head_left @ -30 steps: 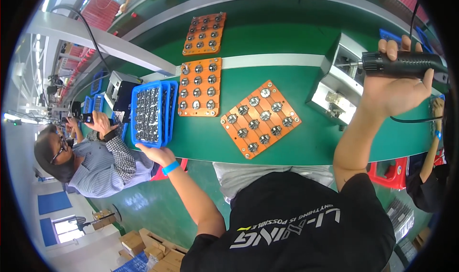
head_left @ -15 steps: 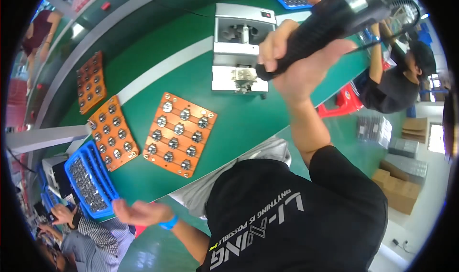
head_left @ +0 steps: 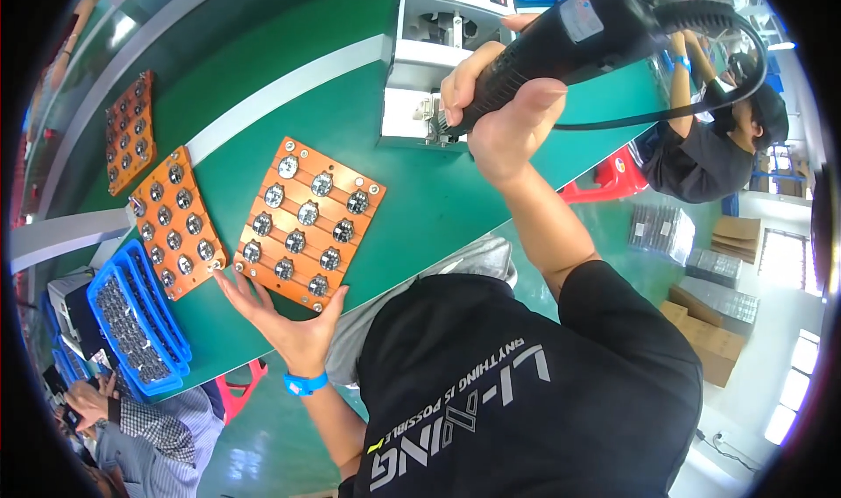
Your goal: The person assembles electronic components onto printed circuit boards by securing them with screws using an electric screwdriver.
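My right hand point(head_left: 517, 113) is wrapped round a black corded electric screwdriver point(head_left: 561, 47). Its lower end points down at the front of a white and grey screw feeder machine point(head_left: 427, 75); the tip itself is hard to make out. With fingers and thumb spread, my left hand point(head_left: 293, 327) is at the near edge of an orange fixture board point(head_left: 289, 204). Whether it presses on the board cannot be told. Rows of small round metal parts point(head_left: 307, 213) sit in the board.
Two more loaded orange boards, one close by point(head_left: 188, 226) and one farther off point(head_left: 131, 134), lie to the left. Blue bins point(head_left: 166, 292) of small dark parts stand at the near left table edge. Co-workers sit at both sides. A black cable point(head_left: 631, 123) loops off the screwdriver.
My left hand has moved from beside the blue bins rightward to the board's near edge, its fingers spreading. My right hand keeps the screwdriver by the feeder. The whole view has shifted slightly.
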{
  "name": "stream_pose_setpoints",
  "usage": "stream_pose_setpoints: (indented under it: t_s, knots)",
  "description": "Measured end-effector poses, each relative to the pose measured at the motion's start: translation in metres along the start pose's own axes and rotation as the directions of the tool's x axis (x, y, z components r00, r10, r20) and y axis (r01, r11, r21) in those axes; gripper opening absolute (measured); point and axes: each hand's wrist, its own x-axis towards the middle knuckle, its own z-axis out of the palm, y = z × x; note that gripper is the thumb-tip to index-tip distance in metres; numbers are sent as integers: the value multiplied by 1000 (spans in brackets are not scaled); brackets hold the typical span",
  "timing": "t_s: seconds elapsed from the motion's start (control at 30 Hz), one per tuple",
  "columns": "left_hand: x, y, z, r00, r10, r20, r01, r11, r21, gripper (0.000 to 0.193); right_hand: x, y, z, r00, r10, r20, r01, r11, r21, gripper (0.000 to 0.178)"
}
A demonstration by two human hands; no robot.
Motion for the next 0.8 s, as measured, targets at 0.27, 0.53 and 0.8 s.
stream_pose_setpoints:
  t_s: [0.27,0.53,0.8]
  knots:
    - [4,-9,-15,993,83,86,-79,996,-51,135,-8,-2,-5,984,150,96,-154,987,36,86]
    - [14,-22,-8,984,176,12,-175,981,-87,98,-60,10,29,983,136,122,-171,918,357,89]
    - [6,21,40,902,420,-102,-361,863,354,21,-88,20,56,991,93,95,-120,934,336,91]
